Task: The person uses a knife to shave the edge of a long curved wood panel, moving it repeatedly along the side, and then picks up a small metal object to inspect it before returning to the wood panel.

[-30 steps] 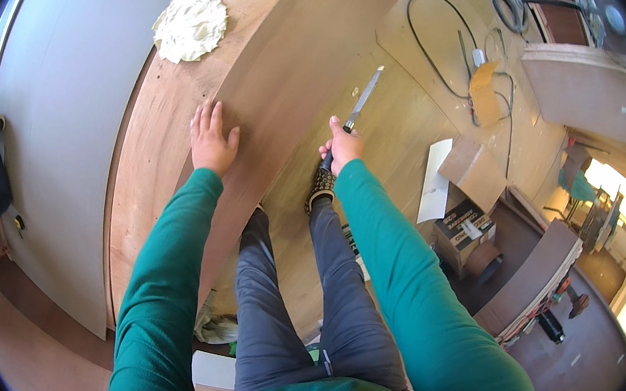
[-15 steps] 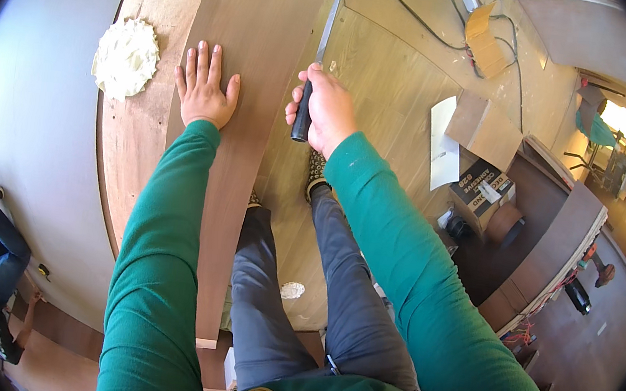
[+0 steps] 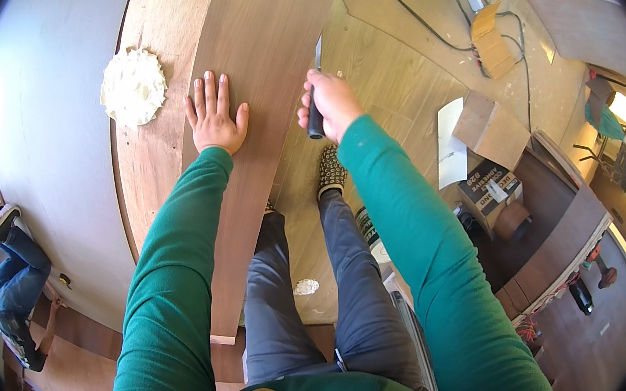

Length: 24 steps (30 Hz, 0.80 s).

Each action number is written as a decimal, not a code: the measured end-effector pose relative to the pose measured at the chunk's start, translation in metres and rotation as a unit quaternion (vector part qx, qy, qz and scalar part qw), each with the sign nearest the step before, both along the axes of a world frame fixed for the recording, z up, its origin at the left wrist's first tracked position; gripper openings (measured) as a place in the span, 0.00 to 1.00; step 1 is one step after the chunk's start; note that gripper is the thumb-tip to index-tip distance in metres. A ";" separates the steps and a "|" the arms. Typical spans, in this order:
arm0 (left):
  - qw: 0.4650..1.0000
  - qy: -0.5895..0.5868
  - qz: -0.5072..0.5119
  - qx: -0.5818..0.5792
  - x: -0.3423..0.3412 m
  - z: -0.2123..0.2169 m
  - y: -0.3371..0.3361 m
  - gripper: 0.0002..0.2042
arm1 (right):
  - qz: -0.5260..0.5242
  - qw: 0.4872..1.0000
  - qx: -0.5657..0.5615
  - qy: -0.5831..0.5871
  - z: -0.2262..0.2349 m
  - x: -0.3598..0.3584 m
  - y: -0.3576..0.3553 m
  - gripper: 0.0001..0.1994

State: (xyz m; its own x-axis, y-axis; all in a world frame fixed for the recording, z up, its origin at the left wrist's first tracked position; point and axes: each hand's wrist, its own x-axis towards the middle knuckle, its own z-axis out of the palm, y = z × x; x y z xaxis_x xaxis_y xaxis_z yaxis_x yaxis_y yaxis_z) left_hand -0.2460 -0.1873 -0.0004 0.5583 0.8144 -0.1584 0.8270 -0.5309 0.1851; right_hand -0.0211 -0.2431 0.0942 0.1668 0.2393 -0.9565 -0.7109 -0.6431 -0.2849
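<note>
My left hand (image 3: 218, 117) lies flat, palm down with fingers spread, on a brown wood-grain board (image 3: 268, 13). Closed around the black handle of a file (image 3: 315, 118) is my right hand (image 3: 333, 103), just past the board's right edge. The file's narrow metal blade points away from me beside that edge and looks foreshortened, so I cannot tell whether it touches the board. Left of the board runs a pale bare-wood strip (image 3: 169, 1). A crumpled, ruffled white round thing (image 3: 134, 88) rests on the strip, near my left hand.
Cardboard pieces (image 3: 492, 50) and dark cables lie on the wood-look floor (image 3: 389, 73) at the far right. A printed carton (image 3: 489, 192) stands beside an open brown cabinet (image 3: 553, 254). At lower left, another person (image 3: 18, 278) is beside a large grey panel (image 3: 49, 73).
The file has tilted, so its blade looks shorter and lies closer along the board's edge. My left hand keeps its place on the board while the whole view shifts slightly.
</note>
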 end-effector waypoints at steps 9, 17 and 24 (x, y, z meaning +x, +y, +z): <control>1.000 -0.010 -0.007 -0.010 0.006 0.000 0.001 0.35 | 0.049 0.997 -0.027 -0.058 0.000 -0.008 0.019 0.16; 1.000 -0.011 -0.005 -0.007 -0.002 -0.001 0.001 0.35 | -0.016 1.000 -0.001 -0.004 0.041 -0.019 0.001 0.14; 1.000 0.000 -0.008 -0.015 0.001 0.000 0.001 0.35 | 0.012 0.999 -0.048 -0.003 0.022 -0.023 -0.001 0.18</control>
State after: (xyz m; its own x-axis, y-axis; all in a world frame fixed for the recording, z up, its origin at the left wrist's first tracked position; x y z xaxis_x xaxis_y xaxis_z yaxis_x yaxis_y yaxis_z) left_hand -0.2450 -0.1863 -0.0004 0.5711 0.8003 -0.1829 0.8185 -0.5383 0.2005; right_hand -0.0444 -0.2445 0.1161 0.1678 0.1498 -0.9744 -0.6933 -0.6847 -0.2247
